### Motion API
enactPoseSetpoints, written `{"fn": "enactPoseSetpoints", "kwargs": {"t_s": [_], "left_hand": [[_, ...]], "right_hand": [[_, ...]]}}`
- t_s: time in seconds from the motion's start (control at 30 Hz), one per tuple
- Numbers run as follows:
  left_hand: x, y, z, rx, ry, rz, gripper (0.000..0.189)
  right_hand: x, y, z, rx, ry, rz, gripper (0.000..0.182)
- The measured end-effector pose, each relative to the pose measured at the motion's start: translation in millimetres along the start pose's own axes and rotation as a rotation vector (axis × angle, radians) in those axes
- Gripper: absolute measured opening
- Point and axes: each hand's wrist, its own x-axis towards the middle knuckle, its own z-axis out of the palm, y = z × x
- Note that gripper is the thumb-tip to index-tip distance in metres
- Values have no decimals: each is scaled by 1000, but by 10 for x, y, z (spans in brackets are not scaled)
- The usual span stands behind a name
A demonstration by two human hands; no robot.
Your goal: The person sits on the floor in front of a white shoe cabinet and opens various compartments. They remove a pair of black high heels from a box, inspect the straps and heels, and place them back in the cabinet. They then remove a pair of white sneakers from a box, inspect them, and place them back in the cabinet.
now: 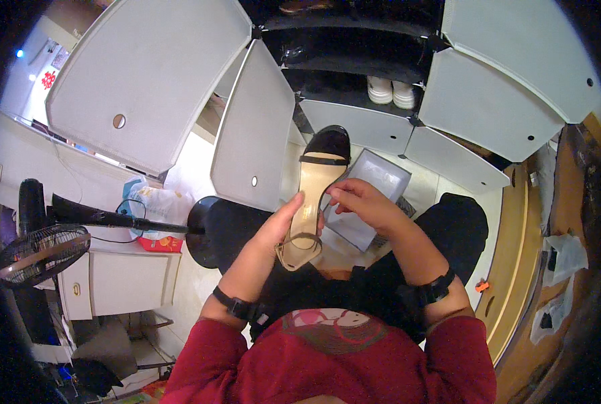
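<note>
A sandal (311, 194) with a beige insole, a black toe and thin dark straps is held in front of me, toe pointing away. My left hand (283, 220) grips its middle from the left, thumb along the insole's edge and fingers underneath. The ankle strap loops over the heel end, nearest my body. On the sandal's right side, my right hand (360, 203) has its fingers bent, with the fingertips at the dark edge. Whether they pinch it is unclear. Below the hands, an open shoebox (381, 174) with a pale inside rests on the floor.
Ahead stands a black shoe cabinet (351, 50) with several white doors (254, 126) swung out; white shoes (391, 92) sit on a shelf. To the left are a black fan (48, 252) and a plastic bag (161, 209). Wooden furniture (512, 242) lines the right.
</note>
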Motion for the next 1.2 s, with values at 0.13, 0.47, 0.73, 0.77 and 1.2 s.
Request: {"fn": "enactPoseSetpoints", "kwargs": {"t_s": [0.13,0.47,0.73,0.77,1.2], "left_hand": [[-22,56,170,128,-28,20,48],[-28,69,135,174,-84,-66,45],[-27,65,122,126,-120,-57,48],[-24,52,95,112,-129,-46,47],[-39,176,462,1976,439,630,73]], "right_hand": [[31,118,-1,-40,87,-142,37],[-19,103,-34,-254,335,-152,38],[34,156,-84,-149,293,-79,39],[20,116,-60,-190,276,-78,39],[-42,76,117,-376,122,-262,38]]}}
